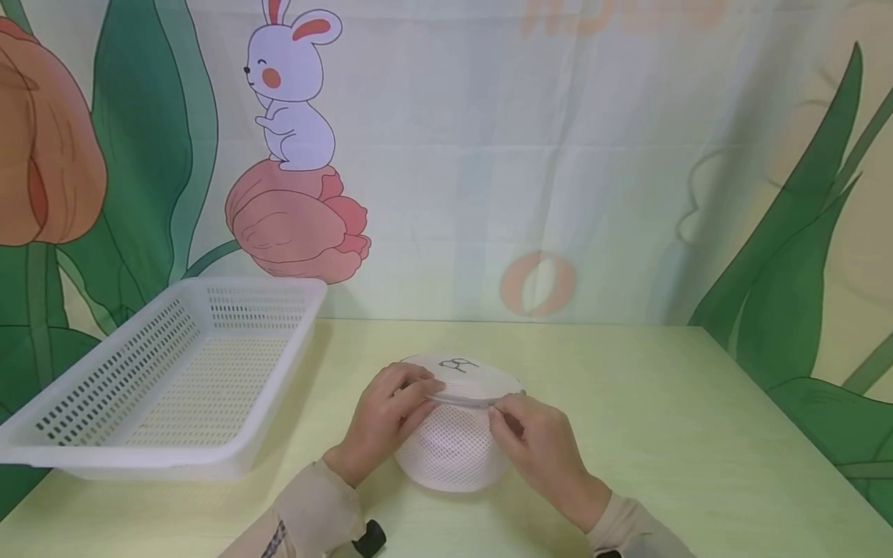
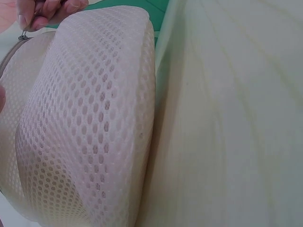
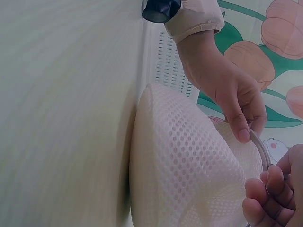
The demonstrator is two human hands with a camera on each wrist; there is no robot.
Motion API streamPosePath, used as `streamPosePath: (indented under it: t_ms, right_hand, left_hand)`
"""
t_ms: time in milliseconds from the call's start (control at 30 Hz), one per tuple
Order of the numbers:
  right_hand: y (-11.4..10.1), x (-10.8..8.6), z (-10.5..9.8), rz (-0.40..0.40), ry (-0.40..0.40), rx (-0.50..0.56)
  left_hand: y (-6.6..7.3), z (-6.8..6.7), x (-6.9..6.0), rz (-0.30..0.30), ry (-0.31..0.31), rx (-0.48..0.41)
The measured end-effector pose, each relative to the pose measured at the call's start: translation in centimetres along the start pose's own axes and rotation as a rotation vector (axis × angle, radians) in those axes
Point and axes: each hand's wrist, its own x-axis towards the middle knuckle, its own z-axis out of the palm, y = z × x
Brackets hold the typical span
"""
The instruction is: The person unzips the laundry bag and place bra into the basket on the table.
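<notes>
Nearest to the head camera, a beige left sleeve point(image 1: 317, 500) and a beige right sleeve point(image 1: 631, 527) are seen at the lower edge, with a black cylindrical object point(image 1: 370, 539) just beside the left cuff. Beyond the cuffs, a white mesh laundry bag point(image 1: 453, 453) is held between the two hands, its base set on the worktop point(image 1: 684, 442) and its round top tilted toward the camera. The bag's left rim is pinched in the grip of the left hand point(image 1: 387, 411), with fingers laid over the top and the thumb below. At the right end of the grey zip point(image 1: 463, 401), a narrow grip is kept by the right hand point(image 1: 544, 442); in the left wrist view the metal zip pull point(image 2: 22, 36) is pinched between its fingertips. Most of the mesh body is thus left below and between both grips. A dark line drawing point(image 1: 458, 364) is carried on the bag's top. To the left, well apart from the bag, a white perforated plastic basket point(image 1: 279, 395) is placed on the worktop. Farthest back, a printed backdrop point(image 1: 432, 194) is hung, on which a white rabbit point(image 1: 300, 116), tulips and green leaves are shown.
</notes>
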Motion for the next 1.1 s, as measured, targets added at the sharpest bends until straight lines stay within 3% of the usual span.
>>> streamPosePath:
  t_ms: [233, 633, 1100]
  right_hand:
    - [0.1, 0.0, 0.0, 0.010, -0.009, 0.007]
    - [0.5, 0.0, 0.0, 0.039, -0.008, 0.010]
    - [1.1, 0.0, 0.1, 0.034, 0.004, 0.017]
  left_hand:
    - [-0.1, -0.1, 0.0, -0.003, -0.005, -0.004]
    - [-0.6, 0.1, -0.2, 0.043, 0.054, -0.008]
    - [-0.7, 0.0, -0.2, 0.017, 0.055, -0.007]
